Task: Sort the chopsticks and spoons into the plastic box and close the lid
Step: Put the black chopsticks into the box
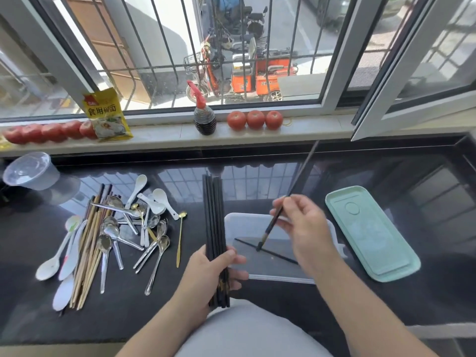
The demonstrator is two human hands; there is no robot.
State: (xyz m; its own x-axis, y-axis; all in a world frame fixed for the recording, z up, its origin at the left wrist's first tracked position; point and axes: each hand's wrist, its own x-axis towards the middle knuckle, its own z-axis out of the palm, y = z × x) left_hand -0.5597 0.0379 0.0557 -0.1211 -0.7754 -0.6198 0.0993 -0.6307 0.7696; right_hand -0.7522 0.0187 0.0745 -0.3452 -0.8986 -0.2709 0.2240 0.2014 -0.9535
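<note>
1. Black chopstick (pixel 288 202) in the right hand (pixel 304 228) is the bit that matters: it's tilted steeply, butt end dipping into the clear plastic box (pixel 257 276), tip pointing up and away toward the window. One black stick (pixel 268 249) already lies slantwise on the box floor, just beside that lowered end.
2. Box sits straight in front of the person, right under the right hand, long side running left to right. So the stick's axis has to swing down roughly flat along the box, I reckon.
3. Right hand pinches the chopstick near its lower third, fingers curled round it, wrist hovering over the box.
4. Left hand (pixel 213 274) is wrapped round a bundle of black chopsticks (pixel 213 222), held upright-ish at the box's left edge, ends pointing away from the body.
5. Hands are apart, each clamped on its own load.
6. Mint-green lid (pixel 371 233) lies just right of the box, still off.
7. Spoon and wooden chopstick pile (pixel 103 240) waits well to the left on the dark counter (pixel 386 292), nearer the left hand.
</note>
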